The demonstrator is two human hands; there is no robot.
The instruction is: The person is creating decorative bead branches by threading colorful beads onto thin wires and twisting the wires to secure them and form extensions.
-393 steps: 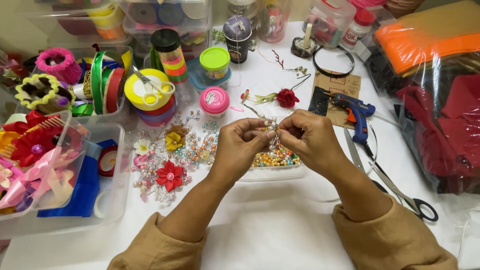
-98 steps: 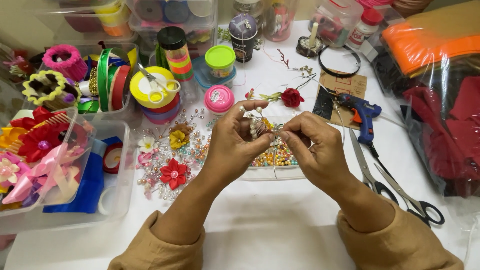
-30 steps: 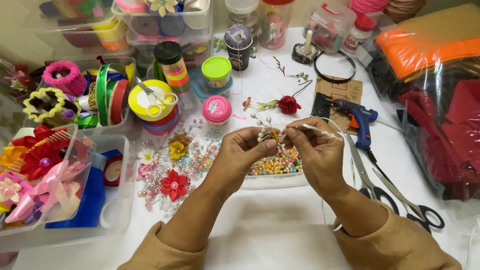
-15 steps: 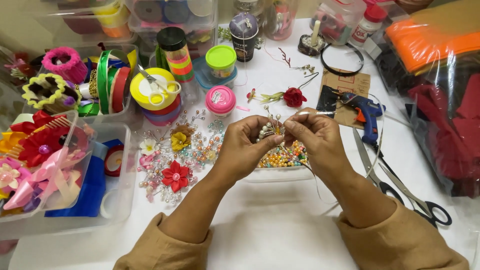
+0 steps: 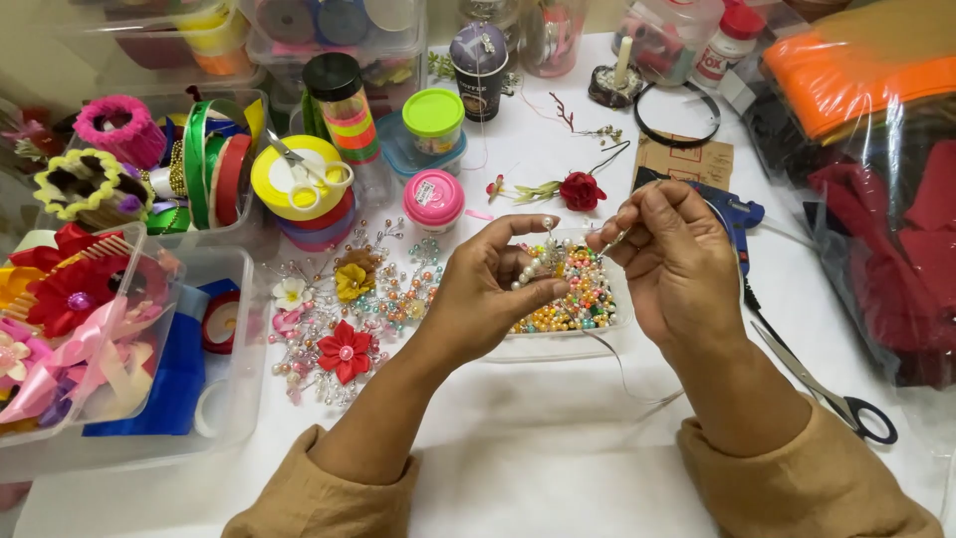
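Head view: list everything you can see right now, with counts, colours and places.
beaded wire piece: one, pearl white, pinched in left hand
thin wire: one, clear, trails below right hand
bead tray: one, multicoloured beads, under the hands
beaded flower sprays: a cluster, red, yellow and white, left of tray
red rose stem: one, above tray
pink-lid jar: one, centre
green-lid jar: one, behind it
glue gun: one, blue, right
scissors: one, blue-handled, far right
ribbon bins: several, clear, left
left hand: pinch grip
right hand: pinching wire
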